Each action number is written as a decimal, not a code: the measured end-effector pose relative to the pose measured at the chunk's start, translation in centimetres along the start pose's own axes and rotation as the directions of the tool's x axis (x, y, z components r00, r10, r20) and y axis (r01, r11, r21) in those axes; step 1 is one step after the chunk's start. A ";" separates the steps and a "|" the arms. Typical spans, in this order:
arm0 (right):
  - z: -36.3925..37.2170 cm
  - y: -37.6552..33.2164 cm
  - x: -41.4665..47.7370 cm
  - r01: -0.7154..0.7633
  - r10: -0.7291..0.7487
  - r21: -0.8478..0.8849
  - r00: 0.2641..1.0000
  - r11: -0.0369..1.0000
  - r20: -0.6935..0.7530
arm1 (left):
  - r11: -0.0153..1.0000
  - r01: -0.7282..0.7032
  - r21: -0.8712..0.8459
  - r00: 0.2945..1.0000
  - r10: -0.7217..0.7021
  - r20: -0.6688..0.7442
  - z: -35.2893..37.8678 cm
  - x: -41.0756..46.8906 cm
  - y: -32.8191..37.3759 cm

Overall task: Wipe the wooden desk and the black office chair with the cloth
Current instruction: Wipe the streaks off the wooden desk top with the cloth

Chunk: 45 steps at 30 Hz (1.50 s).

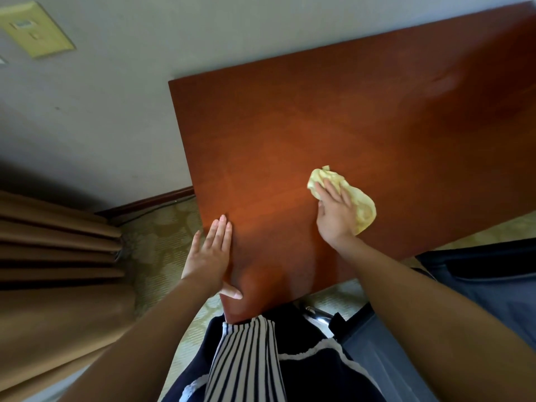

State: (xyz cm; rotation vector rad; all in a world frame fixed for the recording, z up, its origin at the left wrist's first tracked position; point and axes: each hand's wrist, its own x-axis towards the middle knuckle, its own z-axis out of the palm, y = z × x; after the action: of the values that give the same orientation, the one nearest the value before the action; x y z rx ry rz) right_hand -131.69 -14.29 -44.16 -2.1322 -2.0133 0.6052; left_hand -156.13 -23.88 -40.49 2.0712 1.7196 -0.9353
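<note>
Our right hand lies flat on the cloth, fingers straight and spread, pressing it down on the counter rather than gripping it. The cloth is a pale yellow crumpled pad near the middle of the counter's front half. Its long axis runs on a diagonal, from the far left, where it pokes out past the fingertips, to the near right, where its wider end bulges out beside the palm. So most of it lies to the right of the hand and only a narrow tip leads the fingers.

Our left hand rests well apart to the left, at the counter's near left corner. Its fingers are straight and together on the wood, and it holds nothing; we judge that it only steadies us.

The right hand is the one on the cloth, so any stroke belongs to it. Most of the bare wood stretches away to the far right, roughly across the cloth's long axis. A dark seat-like shape at the lower right may be the chair; we cannot tell.
</note>
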 end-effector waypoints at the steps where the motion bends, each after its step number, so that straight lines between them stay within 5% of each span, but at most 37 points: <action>1: 0.4 -0.6 -0.4 0.045 -0.045 -0.007 0.999 0.999 0.016 | 1.000 0.002 0.000 1.000 -0.002 0.001 0.0 0.0 0.0; 10: 2.4 -3.7 -8.6 0.461 -0.471 0.103 0.872 0.882 0.132 | 1.000 -0.010 0.002 1.000 0.010 0.008 -0.3 -0.2 0.0; 21: 0.4 2.6 -12.5 0.637 -0.626 -0.064 0.768 0.768 0.135 | 0.999 -0.043 -0.023 0.998 0.042 -0.038 0.4 -0.3 -0.5; 33: -3.5 8.4 -6.3 0.253 -0.251 -0.250 0.967 0.935 0.043 | 0.994 -0.075 -0.085 0.996 0.070 -0.063 0.4 -0.6 -0.4; 45: -2.1 1.9 0.7 -0.028 0.030 -0.065 0.999 0.997 0.044 | 0.991 -0.078 -0.104 0.997 0.077 -0.013 -0.8 -0.6 -0.3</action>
State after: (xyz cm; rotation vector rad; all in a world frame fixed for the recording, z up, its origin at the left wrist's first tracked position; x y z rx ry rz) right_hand -129.15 -13.42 -43.11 -2.2072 -2.0554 0.6054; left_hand -156.27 -23.83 -39.47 2.0614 1.6429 -0.7964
